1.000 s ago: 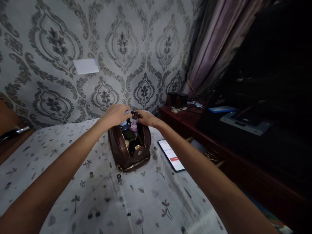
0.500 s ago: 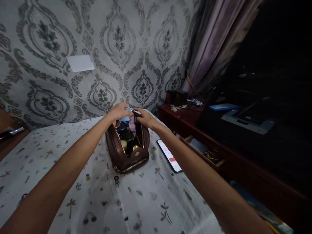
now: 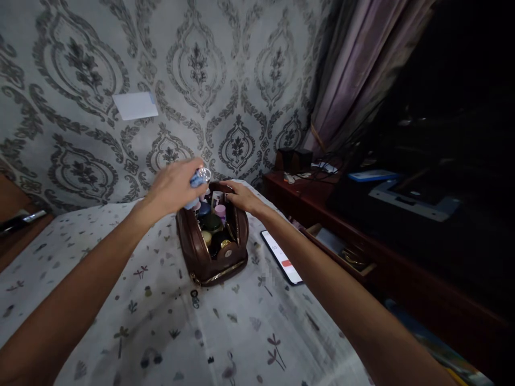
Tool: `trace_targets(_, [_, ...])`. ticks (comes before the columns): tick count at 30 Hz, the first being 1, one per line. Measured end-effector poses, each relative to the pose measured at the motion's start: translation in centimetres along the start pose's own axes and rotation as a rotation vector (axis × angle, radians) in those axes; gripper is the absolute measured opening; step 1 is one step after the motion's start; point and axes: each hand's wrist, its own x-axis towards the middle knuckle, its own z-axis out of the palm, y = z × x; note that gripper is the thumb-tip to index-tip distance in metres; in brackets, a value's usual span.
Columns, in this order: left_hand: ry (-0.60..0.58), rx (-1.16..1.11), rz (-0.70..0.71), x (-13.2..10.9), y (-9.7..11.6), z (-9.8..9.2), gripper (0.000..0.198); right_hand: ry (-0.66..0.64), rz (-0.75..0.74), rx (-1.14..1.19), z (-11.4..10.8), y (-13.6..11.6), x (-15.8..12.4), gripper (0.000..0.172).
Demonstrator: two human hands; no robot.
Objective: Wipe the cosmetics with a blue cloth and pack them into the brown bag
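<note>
A brown leather toiletry bag (image 3: 225,266) stands unzipped on the patterned sheet, with several small bottles and jars inside. Among them are a pink-capped container (image 3: 220,210) and a dark jar (image 3: 211,222). Above the bag's far left side, my left hand (image 3: 173,185) is closed around a light-blue item (image 3: 198,179) with a clear, shiny round end; its exact kind is hard to make out. My right hand (image 3: 241,197) grips the far right rim of the bag, its fingertips partly hidden at the opening.
A phone (image 3: 281,257) with a lit screen lies right of the bag, beneath my right forearm. Beyond the bed's edge is a dark red desk (image 3: 277,185) with an open drawer (image 3: 338,249), cables and small boxes. The patterned wall (image 3: 237,64) rises behind the bag.
My left hand has lifted the light-blue item up and left out of the bag, uncovering more of the bottles. My right hand stays on the rim.
</note>
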Motion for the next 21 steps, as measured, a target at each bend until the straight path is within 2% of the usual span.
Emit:
trace_targets(4, [-0.15,0.157,0.144,-2.0,1.4,1.1,0.024,-0.016,-0.008,0.01,0.0,-0.1,0.0,0.054])
trace_targets(7, [-0.272,0.204,0.231,-2.5,2.0,1.9,0.028,-0.018,-0.001,0.004,0.0,-0.3,-0.2,0.053])
trace_targets(10, [-0.357,0.143,0.243,-2.5,2.1,1.7,0.024,0.007,0.042,0.022,0.0,-0.6,-0.4,0.052])
trace_targets(12, [-0.368,0.043,0.233,-2.5,1.7,1.2,0.023,0.051,0.1,0.075,0.1,-0.7,-0.6,0.052])
trace_targets(14, [-0.3,-0.066,0.176,-2.6,0.8,1.0,0.025,0.1,0.163,0.127,0.3,-0.8,-1.0,0.055])
trace_targets(16, [-0.158,-0.155,0.073,-3.0,-0.6,1.4,0.029,0.118,0.21,0.163,0.7,-0.8,-1.4,0.054])
trace_targets(20, [0.172,-0.287,-0.119,-4.5,-3.5,4.7,0.036,0.056,0.249,0.257,1.8,-1.0,-1.9,0.038])
trace_targets(21, [0.218,-0.318,-0.168,-4.9,-4.0,5.8,0.037,0.044,0.249,0.277,2.0,-1.1,-2.0,0.035])
